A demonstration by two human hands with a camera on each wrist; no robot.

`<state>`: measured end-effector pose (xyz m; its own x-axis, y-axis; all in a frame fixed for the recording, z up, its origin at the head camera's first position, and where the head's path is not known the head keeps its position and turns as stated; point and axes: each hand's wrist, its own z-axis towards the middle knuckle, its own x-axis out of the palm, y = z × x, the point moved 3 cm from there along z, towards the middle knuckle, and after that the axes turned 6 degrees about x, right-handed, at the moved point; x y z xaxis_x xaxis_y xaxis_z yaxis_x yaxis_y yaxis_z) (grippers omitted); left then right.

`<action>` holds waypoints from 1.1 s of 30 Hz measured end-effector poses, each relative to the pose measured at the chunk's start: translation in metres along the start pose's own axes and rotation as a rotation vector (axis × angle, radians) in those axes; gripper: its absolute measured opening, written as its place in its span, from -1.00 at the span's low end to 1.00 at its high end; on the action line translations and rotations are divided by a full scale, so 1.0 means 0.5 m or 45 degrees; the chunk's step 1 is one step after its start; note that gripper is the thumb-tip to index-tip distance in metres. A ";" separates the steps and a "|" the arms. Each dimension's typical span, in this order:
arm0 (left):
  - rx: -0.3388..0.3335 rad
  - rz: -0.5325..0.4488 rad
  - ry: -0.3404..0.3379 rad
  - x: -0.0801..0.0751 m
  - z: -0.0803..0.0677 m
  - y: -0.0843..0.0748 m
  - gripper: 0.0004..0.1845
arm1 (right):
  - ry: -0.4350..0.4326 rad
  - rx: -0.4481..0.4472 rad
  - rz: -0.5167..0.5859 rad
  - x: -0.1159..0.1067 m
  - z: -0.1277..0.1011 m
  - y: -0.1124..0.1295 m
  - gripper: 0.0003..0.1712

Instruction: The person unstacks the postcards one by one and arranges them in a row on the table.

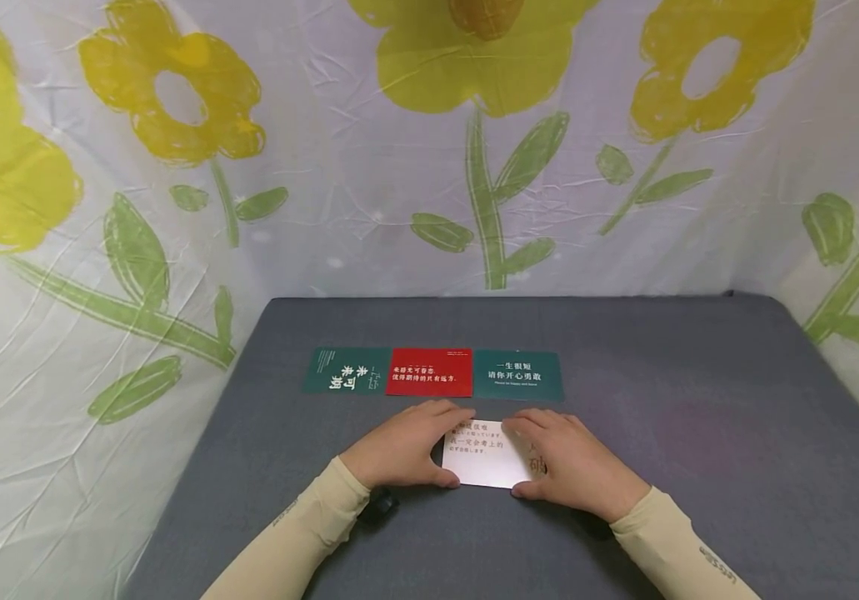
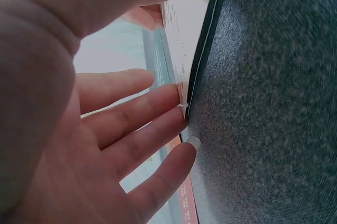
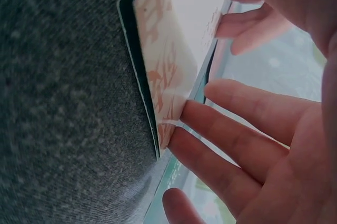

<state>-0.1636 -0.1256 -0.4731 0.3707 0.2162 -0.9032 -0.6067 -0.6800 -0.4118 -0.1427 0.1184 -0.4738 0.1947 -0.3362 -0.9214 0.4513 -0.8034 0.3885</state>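
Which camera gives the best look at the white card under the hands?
The head view: the white card lies flat with its print facing up, both ends covered by hands. The wrist views catch only its edges and corners, close and slanted.

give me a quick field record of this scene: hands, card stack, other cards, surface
left hand: fingers straight, touching left edge of white card stack
right hand: fingers straight, touching right edge of the stack
row behind: dark green card, red card, teal card, side by side
surface: grey fabric table
backdrop: yellow flower cloth
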 end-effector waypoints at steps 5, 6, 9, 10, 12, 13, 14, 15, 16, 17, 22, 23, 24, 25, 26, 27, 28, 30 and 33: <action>-0.011 -0.030 0.007 -0.002 -0.001 0.002 0.00 | -0.011 -0.005 -0.002 0.000 0.001 0.001 -0.11; -0.012 -0.031 0.008 -0.002 -0.002 0.002 0.01 | -0.011 -0.005 -0.002 0.000 0.002 0.001 -0.11; -0.013 -0.035 0.009 -0.003 -0.002 0.001 0.01 | -0.003 0.001 0.002 0.000 0.002 0.000 -0.11; -0.011 -0.036 0.008 -0.003 -0.001 0.002 0.01 | 0.001 0.003 0.005 0.000 0.002 0.000 -0.12; -0.008 -0.034 0.008 -0.002 0.000 0.003 0.01 | 0.008 0.007 0.011 0.000 0.002 -0.002 -0.13; -0.005 -0.035 0.007 -0.002 0.001 0.003 0.01 | 0.012 0.009 0.015 0.000 0.003 -0.002 -0.13; -0.002 -0.034 0.007 -0.001 0.001 0.004 0.01 | 0.014 0.011 0.018 0.000 0.003 -0.003 -0.14; 0.000 -0.032 0.006 0.000 0.002 0.005 0.01 | 0.018 0.014 0.021 0.001 0.003 -0.003 -0.14; 0.000 -0.032 0.005 0.001 0.002 0.006 0.01 | 0.019 0.017 0.023 0.001 0.003 -0.004 -0.14; -0.001 -0.030 0.004 0.001 0.001 0.006 0.01 | 0.021 0.019 0.026 0.001 0.004 -0.004 -0.14; -0.002 -0.034 0.002 0.001 0.002 0.005 0.02 | 0.029 0.025 0.045 -0.004 0.004 -0.006 -0.14; -0.002 -0.031 0.002 0.000 0.003 0.004 0.02 | 0.029 0.024 0.046 -0.007 0.004 -0.007 -0.13; 0.003 -0.024 0.001 0.000 0.006 0.003 0.02 | 0.028 0.027 0.050 -0.012 0.003 -0.008 -0.13; 0.007 -0.016 -0.001 -0.002 0.009 0.000 0.02 | 0.028 0.032 0.053 -0.017 0.001 -0.010 -0.12; 0.016 -0.008 -0.003 -0.004 0.014 -0.003 0.02 | 0.025 0.037 0.052 -0.022 0.000 -0.013 -0.11; 0.025 0.001 -0.006 -0.006 0.021 -0.005 0.02 | 0.021 0.043 0.049 -0.028 -0.001 -0.017 -0.10; 0.033 0.012 -0.011 -0.009 0.029 -0.008 0.02 | 0.018 0.053 0.045 -0.034 -0.003 -0.022 -0.09; 0.063 0.031 -0.022 -0.018 0.048 -0.015 0.04 | 0.012 0.066 0.031 -0.046 -0.005 -0.034 -0.10; 0.107 0.055 -0.026 -0.029 0.086 -0.029 0.03 | -0.001 0.084 0.003 -0.064 -0.007 -0.061 -0.12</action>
<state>-0.1904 -0.0887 -0.4592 0.3287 0.2026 -0.9224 -0.6793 -0.6278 -0.3800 -0.1597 0.1554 -0.4561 0.1950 -0.3384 -0.9206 0.3923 -0.8333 0.3894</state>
